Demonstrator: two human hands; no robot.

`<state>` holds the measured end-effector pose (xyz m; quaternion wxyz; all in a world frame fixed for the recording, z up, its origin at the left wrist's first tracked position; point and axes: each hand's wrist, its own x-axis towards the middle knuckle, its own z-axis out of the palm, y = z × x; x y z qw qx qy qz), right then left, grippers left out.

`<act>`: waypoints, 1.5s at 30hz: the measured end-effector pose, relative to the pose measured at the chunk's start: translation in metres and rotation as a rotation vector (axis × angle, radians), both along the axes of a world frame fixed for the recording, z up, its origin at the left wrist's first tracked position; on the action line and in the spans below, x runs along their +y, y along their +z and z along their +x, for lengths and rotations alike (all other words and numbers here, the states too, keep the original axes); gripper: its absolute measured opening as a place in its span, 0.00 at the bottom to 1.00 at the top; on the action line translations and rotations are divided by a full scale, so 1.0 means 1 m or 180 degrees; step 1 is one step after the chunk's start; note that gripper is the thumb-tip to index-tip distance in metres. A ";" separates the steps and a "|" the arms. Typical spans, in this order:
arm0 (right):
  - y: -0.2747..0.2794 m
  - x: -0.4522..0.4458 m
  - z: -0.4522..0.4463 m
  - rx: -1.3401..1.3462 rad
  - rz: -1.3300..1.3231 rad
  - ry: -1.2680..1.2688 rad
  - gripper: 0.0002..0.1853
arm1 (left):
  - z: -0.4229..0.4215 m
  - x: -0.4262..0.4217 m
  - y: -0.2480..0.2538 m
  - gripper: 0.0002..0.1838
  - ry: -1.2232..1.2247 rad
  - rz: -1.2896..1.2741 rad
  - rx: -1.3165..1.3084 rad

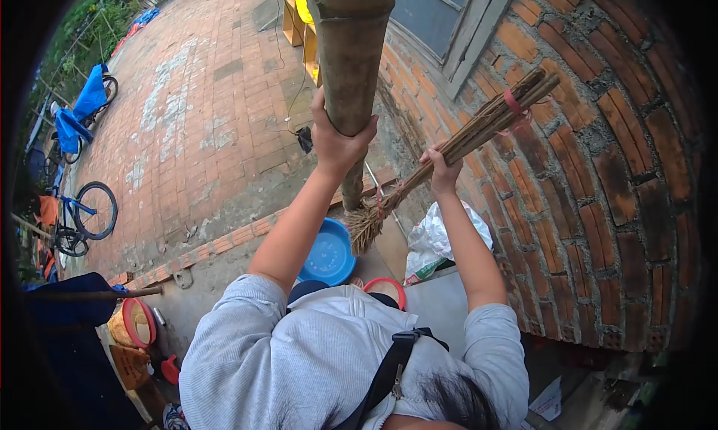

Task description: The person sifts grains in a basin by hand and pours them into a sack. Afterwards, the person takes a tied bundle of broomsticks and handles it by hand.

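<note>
A thick bamboo pole (350, 56) runs from the top of the view down toward the floor. My left hand (338, 140) is wrapped round it, thumb on the right side and fingers on the left. My right hand (444, 168) grips a straw broom (479, 131) by its stalk handle, which is tied with a pink band near the upper end. The broom slants down to the left, and its bristles (365, 226) are beside the lower part of the pole; whether they touch it I cannot tell. Below the bristles sits a blue basin (329, 254).
A brick wall (591, 176) with a window (441, 19) rises on the right. White plastic sacking (445, 239) and a red-rimmed basin (385, 289) lie near my body. A low brick edge (217, 244) borders the paved yard (187, 131). A blue bicycle (93, 209) stands at left.
</note>
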<state>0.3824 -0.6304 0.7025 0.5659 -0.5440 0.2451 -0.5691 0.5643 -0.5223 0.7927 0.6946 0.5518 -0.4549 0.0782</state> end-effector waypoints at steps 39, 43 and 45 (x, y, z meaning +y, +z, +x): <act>-0.169 0.045 0.051 -0.0040 0.2783 -0.0618 0.21 | 0.011 -0.010 -0.023 0.47 0.0277 -0.0072 -0.0615; -0.123 0.094 0.053 0.0561 0.1878 -0.0379 0.20 | 0.020 -0.004 -0.021 0.51 -0.0312 -0.0153 -0.0715; -0.117 0.114 0.053 0.0903 0.1274 -0.0640 0.20 | 0.025 0.014 -0.019 0.51 -0.0669 0.0351 -0.0658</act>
